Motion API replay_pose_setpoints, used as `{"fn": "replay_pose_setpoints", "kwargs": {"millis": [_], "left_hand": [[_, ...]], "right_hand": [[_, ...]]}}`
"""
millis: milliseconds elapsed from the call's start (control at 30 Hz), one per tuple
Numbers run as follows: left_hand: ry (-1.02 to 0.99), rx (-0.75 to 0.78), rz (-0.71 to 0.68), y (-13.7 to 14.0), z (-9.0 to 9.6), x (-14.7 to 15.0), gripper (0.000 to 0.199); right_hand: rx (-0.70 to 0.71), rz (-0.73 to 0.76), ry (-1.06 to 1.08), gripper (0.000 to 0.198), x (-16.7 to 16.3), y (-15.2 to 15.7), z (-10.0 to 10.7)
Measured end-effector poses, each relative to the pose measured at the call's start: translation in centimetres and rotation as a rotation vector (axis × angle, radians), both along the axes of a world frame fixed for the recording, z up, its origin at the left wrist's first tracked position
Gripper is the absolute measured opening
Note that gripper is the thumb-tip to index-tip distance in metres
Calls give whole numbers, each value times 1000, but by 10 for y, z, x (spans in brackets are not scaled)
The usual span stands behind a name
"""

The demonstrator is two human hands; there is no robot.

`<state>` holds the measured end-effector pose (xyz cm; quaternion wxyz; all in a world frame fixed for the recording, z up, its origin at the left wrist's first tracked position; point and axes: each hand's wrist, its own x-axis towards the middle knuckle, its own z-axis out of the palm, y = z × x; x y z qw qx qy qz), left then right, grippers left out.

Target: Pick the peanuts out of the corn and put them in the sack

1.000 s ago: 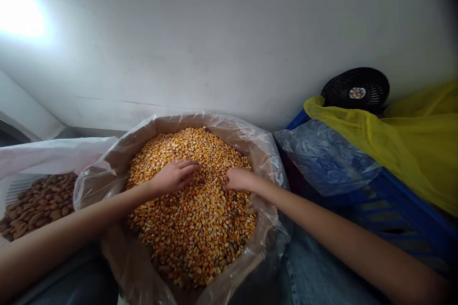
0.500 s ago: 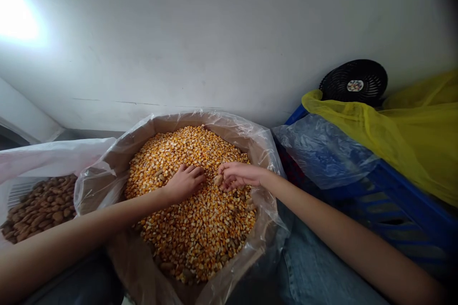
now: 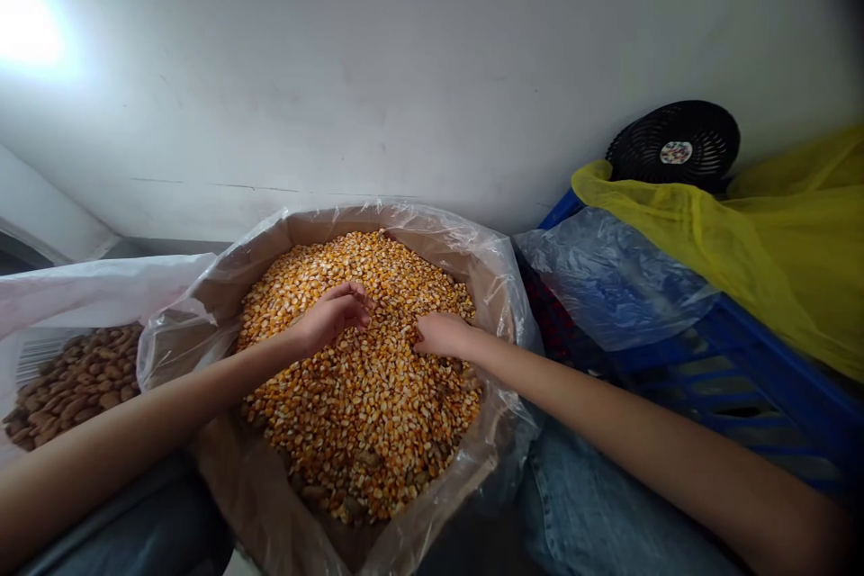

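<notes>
Yellow corn kernels (image 3: 364,414) fill a large bag (image 3: 503,288) of clear plastic with a brown layer inside. Above the kernels, left of the middle, my left hand (image 3: 332,315) is loosely curled with its fingers apart and nothing visible in them. My right hand (image 3: 442,335) is closed, knuckles up, down at the kernels on the right side. Its fingertips are mostly hidden, so I cannot make out what they hold. A few brown lumps like unshelled peanuts (image 3: 311,493) lie among the kernels near the bag's front and right side.
At the left a white bag (image 3: 101,288) holds brown nuts (image 3: 81,382). To the right stands a blue plastic crate (image 3: 762,369) under clear plastic (image 3: 614,279) and yellow mesh (image 3: 796,261). A black fan (image 3: 675,144) leans against the white wall (image 3: 378,63).
My left hand has lifted slightly off the kernels and moved left, its fingers curling. My right hand, which had a brown lump at its fingertips, has turned knuckles up and closed; the lump no longer shows.
</notes>
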<state>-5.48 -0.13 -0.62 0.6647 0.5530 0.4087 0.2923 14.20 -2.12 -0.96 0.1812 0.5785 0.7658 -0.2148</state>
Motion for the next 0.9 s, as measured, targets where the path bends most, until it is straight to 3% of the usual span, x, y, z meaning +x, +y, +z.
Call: {"fn": "replay_pose_setpoints", "kwargs": {"millis": [133, 233, 300, 367, 467, 533, 633, 800, 900], "left_hand": [[-139, -201, 110, 5, 7, -3, 20], [-168, -143, 100, 10, 13, -7, 13], [-75, -9, 62, 12, 17, -13, 7], [147, 211, -9, 12, 20, -21, 12], [599, 631, -213, 11, 23, -37, 21], [823, 835, -387, 8, 21, -46, 23], [973, 968, -570, 6, 16, -54, 24], [1102, 1074, -647, 8, 7, -54, 27], [1169, 1130, -641, 8, 9, -52, 32]], "right_hand": [[-30, 1, 36, 20, -2, 4, -1], [-133, -56, 165, 21, 5, 4, -1], [-202, -85, 205, 21, 7, 3, -1], [-200, -28, 122, 17, 5, 0, 1], [-157, 102, -19, 10, -1, -3, 1], [-170, 114, 3, 11, -1, -3, -1], [-236, -23, 214, 14, 6, -1, -4], [-519, -447, 830, 9, 10, 2, 6], [-464, -471, 861, 12, 6, 3, 9]]}}
